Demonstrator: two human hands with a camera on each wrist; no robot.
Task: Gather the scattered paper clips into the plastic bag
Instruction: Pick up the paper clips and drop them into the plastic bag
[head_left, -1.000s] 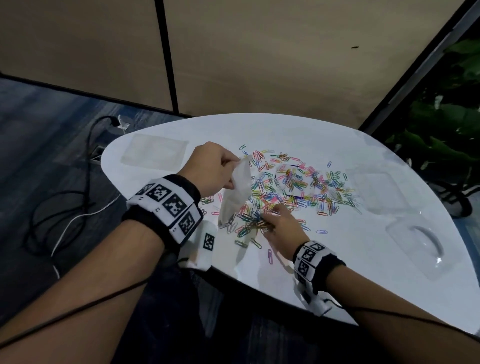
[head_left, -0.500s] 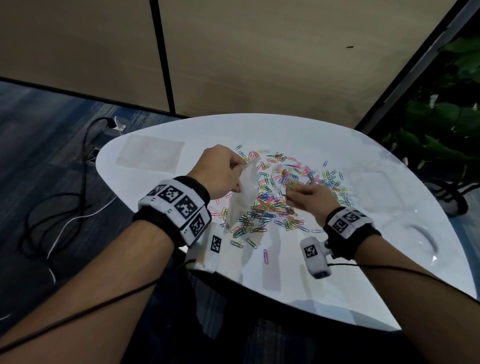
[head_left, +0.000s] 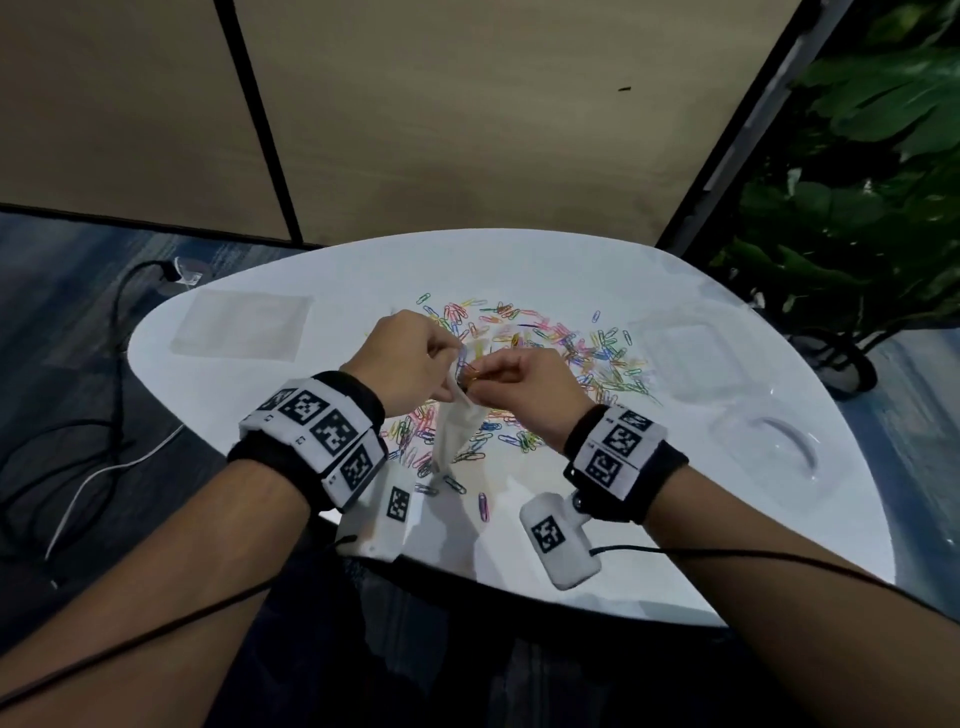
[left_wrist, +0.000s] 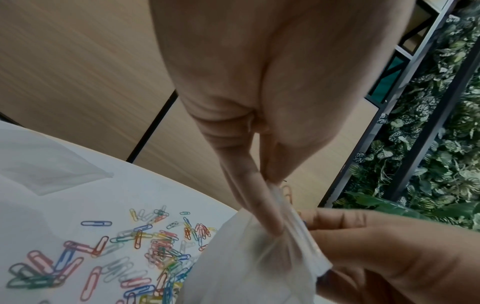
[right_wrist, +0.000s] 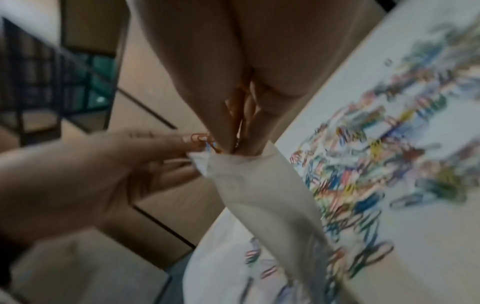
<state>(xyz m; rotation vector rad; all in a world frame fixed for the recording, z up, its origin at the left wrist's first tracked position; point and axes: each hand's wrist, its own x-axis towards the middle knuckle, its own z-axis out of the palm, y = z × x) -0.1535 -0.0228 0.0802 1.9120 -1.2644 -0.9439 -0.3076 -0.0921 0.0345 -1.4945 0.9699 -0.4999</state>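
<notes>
Right hand (head_left: 524, 389) had come up from the scattered coloured paper clips (head_left: 597, 358) on the white table (head_left: 675, 519) to the translucent plastic bag (head_left: 457, 431), pinching a few clips at its mouth. Left hand (head_left: 410, 364) pinched the rim; narrow opening, clips could miss and spill.

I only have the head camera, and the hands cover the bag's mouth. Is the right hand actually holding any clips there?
Observer: Yes. The right wrist view shows the right hand pinching orange paper clips at the mouth of the plastic bag.
Operator: Are its fingers inside?
Observer: The fingers reach down to the rim, and their tips are hidden behind it.
Operator: How does the left hand hold the bag?
Observer: The left wrist view shows the left hand pinching the bag's top edge between thumb and forefinger.
</notes>
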